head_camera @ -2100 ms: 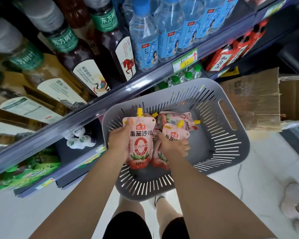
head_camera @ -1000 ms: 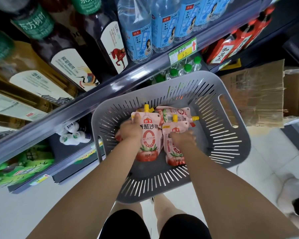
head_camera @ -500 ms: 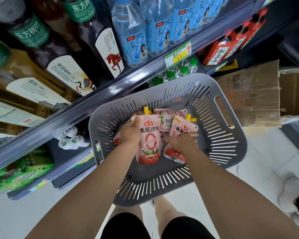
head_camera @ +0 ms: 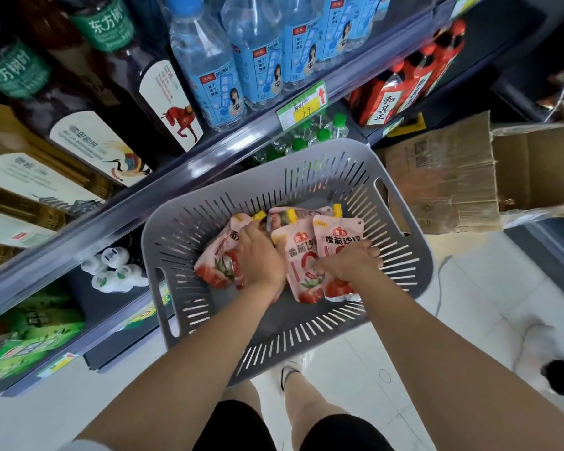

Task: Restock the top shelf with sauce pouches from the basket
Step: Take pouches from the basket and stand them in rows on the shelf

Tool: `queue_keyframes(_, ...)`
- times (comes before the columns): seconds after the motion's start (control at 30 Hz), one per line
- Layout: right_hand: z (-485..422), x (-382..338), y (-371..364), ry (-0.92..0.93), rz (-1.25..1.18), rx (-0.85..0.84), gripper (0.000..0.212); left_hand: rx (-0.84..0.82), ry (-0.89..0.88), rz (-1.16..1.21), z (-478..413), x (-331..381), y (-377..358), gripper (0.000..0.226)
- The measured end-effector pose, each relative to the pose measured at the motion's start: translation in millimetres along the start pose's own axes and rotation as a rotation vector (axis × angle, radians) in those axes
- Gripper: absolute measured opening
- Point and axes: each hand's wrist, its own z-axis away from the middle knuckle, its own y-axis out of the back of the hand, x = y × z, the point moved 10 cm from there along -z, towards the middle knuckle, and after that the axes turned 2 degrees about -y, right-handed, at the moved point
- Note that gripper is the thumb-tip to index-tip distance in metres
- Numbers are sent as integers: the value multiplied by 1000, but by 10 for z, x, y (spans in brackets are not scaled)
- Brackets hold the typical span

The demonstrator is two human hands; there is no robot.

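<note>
Four pink tomato-sauce pouches with yellow spouts (head_camera: 298, 255), as far as can be counted, sit bunched toward the far edge of the grey slotted plastic basket (head_camera: 306, 335), and both hands are down among them. The left hand (head_camera: 261, 258) curls its fingers over the leftmost pouch (head_camera: 219, 255) near the basket's left edge and appears to grip it. The right hand (head_camera: 349, 263) lies across the lower part of the rightmost pouch (head_camera: 339, 237), its fingers (head_camera: 373, 255) wrapped over the front, probably to lift that pouch, perhaps together with the one beside it. Taking one in each hand looks like a way to carry more per trip. Both thumbs are hidden, so how firm either grip is stays a judgement. One more pouch lies flat behind the others, mostly covered. What holds the basket up cannot be made out. Beyond its far edge runs a shelf rail (head_camera: 176, 177) under blue-labelled water bottles (head_camera: 209, 70). The top shelf itself lies out of view.
</note>
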Motion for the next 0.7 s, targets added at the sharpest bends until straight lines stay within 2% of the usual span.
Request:
queue_keyframes(0.07, 18, -12, 2, 0, 4, 6, 122, 100, -148, -97, 189, 129, 41, 44)
queue_keyframes(0.17, 33, -57, 53, 15, -44, 28, 124, -23, -421, -185, 425, 377, -167, 23)
queue_keyframes(0.27, 67, -62, 161, -1, -156, 62, 127, -209, -400, -215, 504, 410, -404, 40)
queue_keyframes(0.37, 97, -93, 239, 16, -144, 79, 116, -416, -247, -269, 492, 329, -711, 84)
queue_keyframes(0.43, 108, -97, 270, 25, -131, 82, 111, -488, -232, -315, 492, 336, -883, 103)
queue_keyframes(0.53, 135, -92, 301, 40, -135, 69, 109, -521, -233, -313, 541, 396, -1024, 114)
queue_keyframes(0.7, 168, -104, 392, 98, -51, 94, 112, -570, -332, -416, 611, 489, -1238, 113)
